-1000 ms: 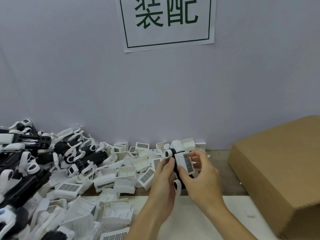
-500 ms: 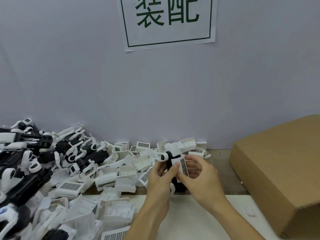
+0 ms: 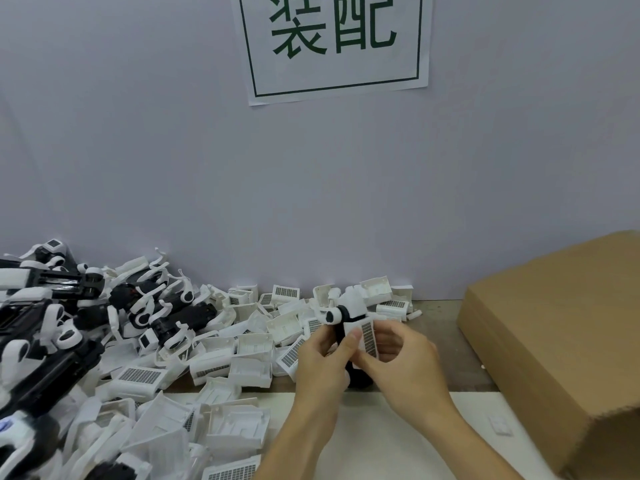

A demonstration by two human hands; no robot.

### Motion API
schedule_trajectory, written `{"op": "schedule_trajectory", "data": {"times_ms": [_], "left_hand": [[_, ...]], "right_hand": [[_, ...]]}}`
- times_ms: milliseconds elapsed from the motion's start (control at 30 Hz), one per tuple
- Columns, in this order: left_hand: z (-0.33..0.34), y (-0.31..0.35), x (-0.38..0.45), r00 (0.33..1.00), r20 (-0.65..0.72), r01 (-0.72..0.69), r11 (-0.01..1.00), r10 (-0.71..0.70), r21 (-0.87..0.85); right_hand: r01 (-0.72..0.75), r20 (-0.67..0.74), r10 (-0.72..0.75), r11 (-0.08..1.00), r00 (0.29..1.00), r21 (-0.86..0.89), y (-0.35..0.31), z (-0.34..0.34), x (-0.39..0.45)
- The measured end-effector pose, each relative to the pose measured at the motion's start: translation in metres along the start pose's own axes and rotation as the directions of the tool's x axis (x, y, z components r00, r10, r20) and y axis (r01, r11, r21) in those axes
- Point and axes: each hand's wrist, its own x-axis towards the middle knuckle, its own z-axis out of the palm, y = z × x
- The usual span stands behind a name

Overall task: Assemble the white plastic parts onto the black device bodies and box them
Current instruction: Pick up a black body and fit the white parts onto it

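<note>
Head view: two hands are working over the table (image 3: 446, 317) near the wall. The left hand (image 3: 320, 362) is gripping one black device body (image 3: 341, 327), which is carrying a white wheel-like piece. The right hand (image 3: 403, 362) is pinching one white plastic part (image 3: 365, 336) with a dark grille against it. Loose white parts (image 3: 242, 351) are too many to count, beside one cardboard box (image 3: 561, 341). Since the earlier frame, both hands are sitting slightly lower.

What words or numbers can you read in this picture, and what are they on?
"装配": big dark green characters inside a green frame on the white paper sign taped to the wall.
Blue mark on a white plastic part at far left: too blurred to read.
The brown cardboard box shows no text.
</note>
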Motion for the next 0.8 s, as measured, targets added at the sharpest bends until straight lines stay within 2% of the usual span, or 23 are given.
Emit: {"op": "schedule_trajectory", "data": {"times_ms": [233,433,700,800], "left_hand": [[-0.0019,0.0006,0.0000,1.000,0.018,-0.013,1.000,0.013,0.023],[-0.0031,0.0008,0.0002,0.999,0.009,-0.039,0.999,0.039,0.008],[0.0003,0.0003,-0.0016,0.998,0.046,-0.051,0.997,0.048,0.061],[0.0018,0.0019,-0.0030,0.997,0.040,-0.063,0.997,0.061,0.049]], "right_hand": [[-0.005,-0.019,0.006,1.000,1.000,0.013,-0.0005,-0.0013,0.0000],[0.014,0.039,-0.016,0.998,0.999,0.060,0.0000,-0.0033,-0.0004],[0.088,0.019,-0.087,0.993,0.996,-0.076,-0.0012,0.0031,-0.0039],[0.086,0.014,-0.085,0.995,0.996,-0.048,-0.0012,0.0041,-0.0030]]}}
